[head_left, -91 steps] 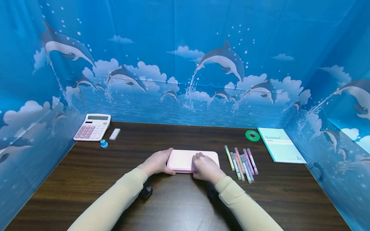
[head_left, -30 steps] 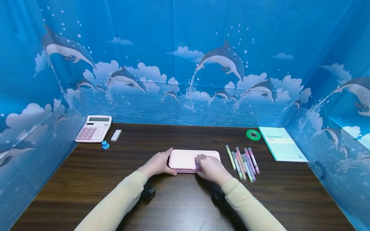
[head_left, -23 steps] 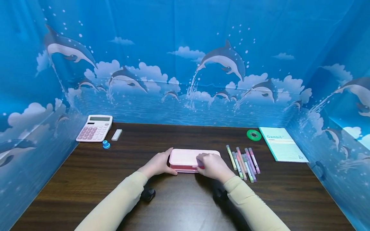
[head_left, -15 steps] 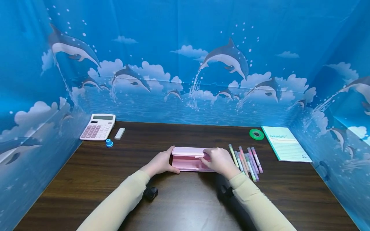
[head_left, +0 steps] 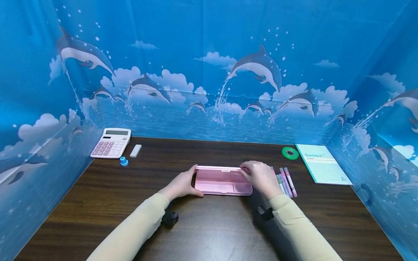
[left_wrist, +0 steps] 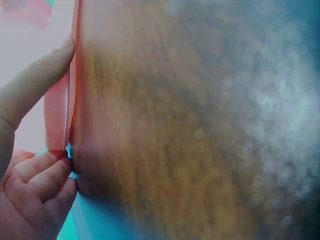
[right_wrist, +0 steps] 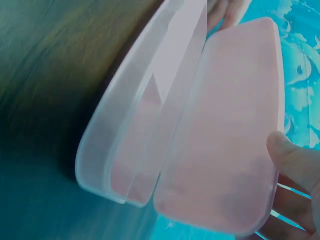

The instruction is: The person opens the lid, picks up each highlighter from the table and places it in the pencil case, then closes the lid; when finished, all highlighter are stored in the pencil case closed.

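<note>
A pink pencil case (head_left: 213, 187) lies lengthwise on the dark wooden table, its lid (head_left: 222, 175) raised on the far side. Inside it a divider shows, and no contents are visible. My left hand (head_left: 183, 184) grips the case's left end, thumb at the front and fingers round the end, as the left wrist view shows. At the lid's right end my right hand (head_left: 261, 177) pinches the edge. In the right wrist view its thumb (right_wrist: 282, 145) presses the lid's inner face, while the fingers lie behind.
Several coloured markers (head_left: 287, 183) lie right of the case, partly hidden by my right hand. Farther back are a green tape roll (head_left: 290, 153) and a notebook (head_left: 323, 164). At back left sit a calculator (head_left: 111, 143), a white eraser-like block (head_left: 135, 150) and a small blue object (head_left: 123, 161).
The lid has swung up and back from closed, showing the pink inside. My right hand has moved up and to the right with it; my left hand stays on the left end.
</note>
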Tool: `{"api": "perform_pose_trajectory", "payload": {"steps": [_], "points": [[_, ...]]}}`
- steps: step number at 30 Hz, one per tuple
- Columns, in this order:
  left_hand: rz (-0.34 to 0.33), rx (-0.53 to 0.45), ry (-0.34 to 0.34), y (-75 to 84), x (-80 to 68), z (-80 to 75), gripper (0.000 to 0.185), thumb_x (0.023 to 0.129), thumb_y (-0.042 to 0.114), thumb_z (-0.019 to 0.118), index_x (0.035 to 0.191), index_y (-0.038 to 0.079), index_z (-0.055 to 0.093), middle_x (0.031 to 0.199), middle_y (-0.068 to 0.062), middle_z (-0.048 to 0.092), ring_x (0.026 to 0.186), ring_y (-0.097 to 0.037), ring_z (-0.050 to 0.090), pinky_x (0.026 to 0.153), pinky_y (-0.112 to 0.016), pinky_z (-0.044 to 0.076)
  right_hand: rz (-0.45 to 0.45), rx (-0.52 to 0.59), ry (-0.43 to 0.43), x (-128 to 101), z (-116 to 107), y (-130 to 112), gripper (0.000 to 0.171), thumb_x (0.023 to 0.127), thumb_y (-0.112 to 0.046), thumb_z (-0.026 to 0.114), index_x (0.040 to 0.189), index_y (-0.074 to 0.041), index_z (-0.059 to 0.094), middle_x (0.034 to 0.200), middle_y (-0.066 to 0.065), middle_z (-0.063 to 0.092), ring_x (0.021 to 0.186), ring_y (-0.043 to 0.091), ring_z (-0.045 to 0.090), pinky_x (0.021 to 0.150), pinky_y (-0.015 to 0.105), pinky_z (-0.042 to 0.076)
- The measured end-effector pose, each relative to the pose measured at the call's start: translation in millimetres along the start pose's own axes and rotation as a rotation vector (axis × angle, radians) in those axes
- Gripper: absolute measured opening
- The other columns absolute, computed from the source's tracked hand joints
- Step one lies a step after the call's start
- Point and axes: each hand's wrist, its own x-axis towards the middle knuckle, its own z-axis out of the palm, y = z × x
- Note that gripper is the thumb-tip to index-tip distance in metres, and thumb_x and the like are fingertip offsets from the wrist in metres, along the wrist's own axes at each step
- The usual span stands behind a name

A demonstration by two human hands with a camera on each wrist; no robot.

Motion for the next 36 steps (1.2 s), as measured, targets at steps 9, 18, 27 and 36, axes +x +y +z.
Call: {"api": "perform_pose_trajectory", "payload": {"steps": [9,18,27,36], "points": [[0.020,-0.009,-0.001,0.9,1.9,-0.6,0.111,0.060,0.043,0.088,0.146,0.009,0.026,0.136,-0.012,0.053,0.116,-0.025,0.057,0.100,-0.042,0.043,0.151,0.161,0.005,0.7,-5.7,20.5,0.017,0.082,-0.020,0.075,0.090,-0.005,0.074,0.083,0.008,0.072,0.071,0.021,0.065,0.068,0.039,0.054],[-0.010,0.039,-0.013,1.3,2.9,-1.8,0.120,0.062,0.049,0.086,0.151,0.005,0.019,0.138,-0.015,0.051,0.118,-0.028,0.056,0.100,-0.042,0.043,0.295,0.281,0.021,7.7,-2.3,31.5,0.019,0.086,-0.015,0.070,0.099,-0.001,0.073,0.089,0.014,0.072,0.073,0.023,0.066,0.067,0.038,0.055],[-0.024,0.075,-0.031,1.9,0.7,-3.0,0.122,0.063,0.050,0.084,0.151,0.001,0.016,0.139,-0.018,0.049,0.120,-0.030,0.054,0.099,-0.043,0.043,0.287,0.326,0.154,8.7,11.4,37.7,0.019,0.086,-0.006,0.068,0.103,0.004,0.070,0.093,0.018,0.072,0.081,0.028,0.070,0.072,0.041,0.056],[-0.029,0.076,-0.036,4.9,-1.3,-3.6,0.122,0.064,0.049,0.084,0.152,0.002,0.015,0.141,-0.018,0.047,0.121,-0.031,0.053,0.099,-0.042,0.043,0.292,0.296,0.024,9.9,15.2,37.4,0.041,0.088,-0.007,0.063,0.128,0.003,0.058,0.106,0.021,0.069,0.092,0.030,0.068,0.082,0.042,0.053]]}}
